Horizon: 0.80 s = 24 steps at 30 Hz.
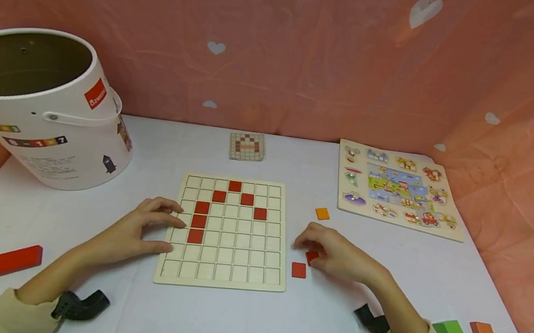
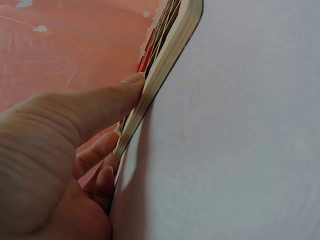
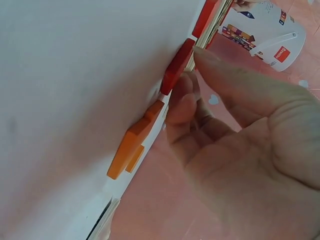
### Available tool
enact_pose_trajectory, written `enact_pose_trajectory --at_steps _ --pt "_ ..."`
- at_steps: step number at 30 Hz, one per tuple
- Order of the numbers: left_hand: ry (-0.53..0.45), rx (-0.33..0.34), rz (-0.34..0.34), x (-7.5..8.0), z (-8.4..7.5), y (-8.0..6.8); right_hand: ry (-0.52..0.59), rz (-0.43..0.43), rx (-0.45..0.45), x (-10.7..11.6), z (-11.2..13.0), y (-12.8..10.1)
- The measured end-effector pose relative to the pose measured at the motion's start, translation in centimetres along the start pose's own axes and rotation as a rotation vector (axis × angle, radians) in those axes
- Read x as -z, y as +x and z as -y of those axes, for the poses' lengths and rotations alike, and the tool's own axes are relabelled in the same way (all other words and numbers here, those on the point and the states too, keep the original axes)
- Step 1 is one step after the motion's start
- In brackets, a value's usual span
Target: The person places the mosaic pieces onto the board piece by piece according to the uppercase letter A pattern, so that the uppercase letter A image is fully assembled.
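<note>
- On the desk (image 1: 202,324) lay the grid board (image 1: 227,239).
- The left hand (image 1: 138,228) touched its left edge, fingers spread.
- The right hand (image 1: 334,251) bent its fingers at a red tile (image 1: 310,256) beside the board; I couldn't tell if they pinched.

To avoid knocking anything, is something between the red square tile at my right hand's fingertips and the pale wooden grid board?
Nothing visible stands straight across between the red square tile and the grid board; white tabletop shows there. Beside that path, nearer you, lies another red square tile.
</note>
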State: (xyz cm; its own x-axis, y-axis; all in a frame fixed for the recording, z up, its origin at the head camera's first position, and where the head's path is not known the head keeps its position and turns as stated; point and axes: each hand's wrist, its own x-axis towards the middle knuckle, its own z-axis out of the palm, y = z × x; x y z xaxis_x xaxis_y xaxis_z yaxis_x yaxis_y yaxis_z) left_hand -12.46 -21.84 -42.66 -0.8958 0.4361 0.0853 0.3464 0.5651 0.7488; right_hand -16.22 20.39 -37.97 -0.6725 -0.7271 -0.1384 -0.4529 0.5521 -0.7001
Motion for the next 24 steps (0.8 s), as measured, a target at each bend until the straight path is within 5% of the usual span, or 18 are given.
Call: enact_pose_trajectory --at_steps 24 --pt "-0.009 0.003 0.003 0.14 -0.10 -0.07 0.013 0.016 -0.021 0.35 -0.18 0.10"
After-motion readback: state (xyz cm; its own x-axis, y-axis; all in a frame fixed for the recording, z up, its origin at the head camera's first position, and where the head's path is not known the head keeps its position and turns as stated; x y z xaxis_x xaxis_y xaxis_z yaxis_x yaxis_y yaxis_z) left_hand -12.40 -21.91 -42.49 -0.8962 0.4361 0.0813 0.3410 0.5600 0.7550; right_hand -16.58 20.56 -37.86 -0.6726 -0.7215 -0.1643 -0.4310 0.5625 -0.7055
